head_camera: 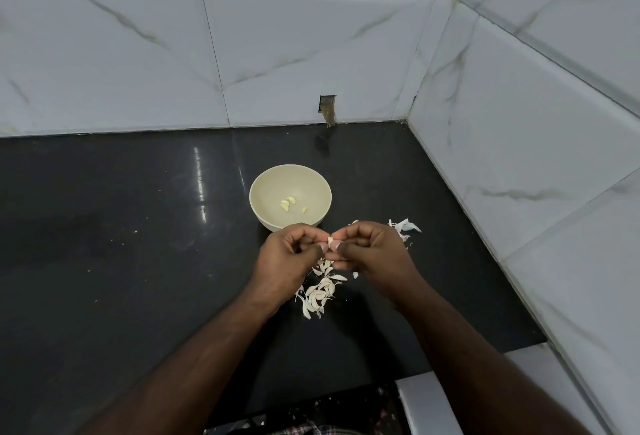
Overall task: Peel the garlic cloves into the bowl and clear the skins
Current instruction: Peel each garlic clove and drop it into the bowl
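right now both hands are meeting just in front of the bowl (290, 197), over the dark countertop (138, 244). the left hand (289, 254) and the right hand (369, 249) are each curling their fingers inward and pinching one small garlic clove (330, 239) between their fingertips, so the clove is sitting in the air between the two thumbs rather than on the counter. how much skin is clinging to it is too small to tell.

the bowl, a pale cream one, is standing upright on the counter just beyond the hands, and a few peeled cloves (288, 204) are lying at its bottom, apart from the rim.

below the hands, a heap of garlic pieces (320, 290) is lying on the counter between the two wrists, pale cloves and papery bits mixed together. more loose skins (407, 226) are lying just past the right hand, near the side wall.

white marble-look tiles (311, 46) are lining the wall behind and to the right.
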Demonstrator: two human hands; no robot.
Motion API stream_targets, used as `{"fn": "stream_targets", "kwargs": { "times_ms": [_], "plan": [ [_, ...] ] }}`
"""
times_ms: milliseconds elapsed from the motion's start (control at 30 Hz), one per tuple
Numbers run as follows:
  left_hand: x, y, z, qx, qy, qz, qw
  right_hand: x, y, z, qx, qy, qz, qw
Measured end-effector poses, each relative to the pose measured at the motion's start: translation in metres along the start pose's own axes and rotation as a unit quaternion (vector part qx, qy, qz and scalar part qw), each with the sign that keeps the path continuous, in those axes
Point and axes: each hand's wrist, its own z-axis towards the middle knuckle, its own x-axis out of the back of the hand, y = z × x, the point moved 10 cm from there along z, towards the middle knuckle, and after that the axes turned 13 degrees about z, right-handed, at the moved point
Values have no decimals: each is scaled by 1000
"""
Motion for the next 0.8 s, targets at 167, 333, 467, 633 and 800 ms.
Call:
{"fn": "stream_targets", "kwargs": {
  "times_ms": [167, 333, 467, 633, 800],
  "plan": [
    [-3, 2, -3, 1, -19, -1, 1000, 1, -1, 0, 8, -1, -33, 999],
    [-1, 4, -1, -7, -7, 1, 1000, 2, -2, 2, 30, 12, -87, 996],
    [5, -2, 3, -15, 21, 52, 998, 3, -2, 2, 27, 24, -53, 998],
    [3, 0, 2, -17, 27, 83, 996, 3, -4, 4, 36, 40, -77, 996],
    [3, -4, 0, 8, 30, 80, 996, 4, -7, 4, 43, 45, -105, 992]
  ]
}}
